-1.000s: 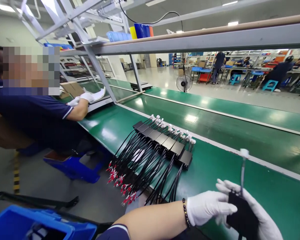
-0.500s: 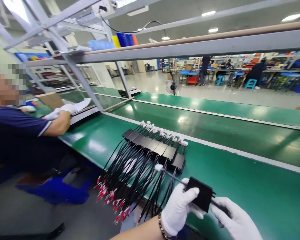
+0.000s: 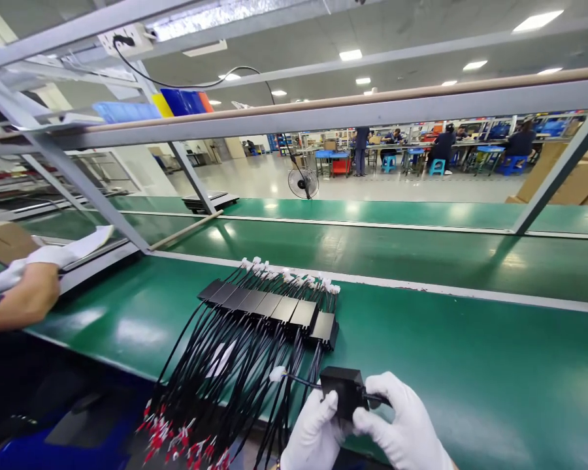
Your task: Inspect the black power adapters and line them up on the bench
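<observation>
My left hand point(image 3: 313, 427), in a white glove, grips a black box-shaped module point(image 3: 343, 390) from below, thumb on its near face. A thin dark lead with a white connector point(image 3: 277, 373) sticks out from the module's left side. My right hand point(image 3: 396, 418), also gloved, pinches the black cable point(image 3: 378, 398) where it leaves the module's right side. Just beyond, several like black modules point(image 3: 269, 305) lie in a row on the green bench point(image 3: 460, 365). Their white connectors point(image 3: 289, 275) point away, and their black cables hang over the near edge, ending in red-and-white tips point(image 3: 176, 440).
A co-worker's gloved hand point(image 3: 49, 256) holds white paper point(image 3: 91, 241) at left, beside a brown carton point(image 3: 7, 241). A metal shelf rail point(image 3: 323, 121) crosses above the bench. A white slip point(image 3: 221, 359) lies beneath the cables. A fan point(image 3: 304, 183) stands beyond.
The view has swung right, so the co-worker is now mostly out of frame. The held module has turned, and my right hand has come closer to it along the cable.
</observation>
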`<state>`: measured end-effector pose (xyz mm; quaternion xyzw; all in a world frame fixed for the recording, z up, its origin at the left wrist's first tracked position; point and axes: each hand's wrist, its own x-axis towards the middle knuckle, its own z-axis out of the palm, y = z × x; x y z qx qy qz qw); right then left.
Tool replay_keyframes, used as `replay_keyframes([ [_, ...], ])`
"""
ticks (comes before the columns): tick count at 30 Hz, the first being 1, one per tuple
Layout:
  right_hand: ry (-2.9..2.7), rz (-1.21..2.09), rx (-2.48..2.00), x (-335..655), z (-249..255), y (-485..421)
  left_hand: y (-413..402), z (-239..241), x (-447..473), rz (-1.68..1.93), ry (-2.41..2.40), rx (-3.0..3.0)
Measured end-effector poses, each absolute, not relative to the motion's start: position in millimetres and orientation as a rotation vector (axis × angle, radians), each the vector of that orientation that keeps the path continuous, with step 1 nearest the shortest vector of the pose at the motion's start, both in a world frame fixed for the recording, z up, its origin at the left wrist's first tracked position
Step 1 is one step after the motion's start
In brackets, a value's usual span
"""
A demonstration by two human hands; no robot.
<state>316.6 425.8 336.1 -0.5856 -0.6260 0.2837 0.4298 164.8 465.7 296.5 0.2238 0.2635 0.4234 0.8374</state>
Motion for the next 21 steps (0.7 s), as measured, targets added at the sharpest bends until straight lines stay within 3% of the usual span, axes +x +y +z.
replay_keyframes([
  [5,-1.519,0.365,-1.425,311.1,324.6,425.4,457.3,289.1,170.4,0.947,0.655,0.577],
  [9,-1.401,0.314,-1.499,302.8,315.6,431.7,453.6,294.0,171.8,0.986,0.741,0.659],
  [11,-1.336,0.463,-1.517,301.7,313.8,437.1,454.6,297.9,171.2,0.992,0.775,0.679],
  [16,-1.039,1.295,-1.232,306.3,322.5,444.8,459.2,303.2,167.6,0.935,0.682,0.616],
  [18,-0.948,1.375,-1.129,308.2,328.4,442.9,460.7,303.7,166.5,0.91,0.618,0.599],
  [21,-1.019,1.235,-1.173,311.7,335.4,437.6,462.8,303.4,166.8,0.904,0.57,0.58],
])
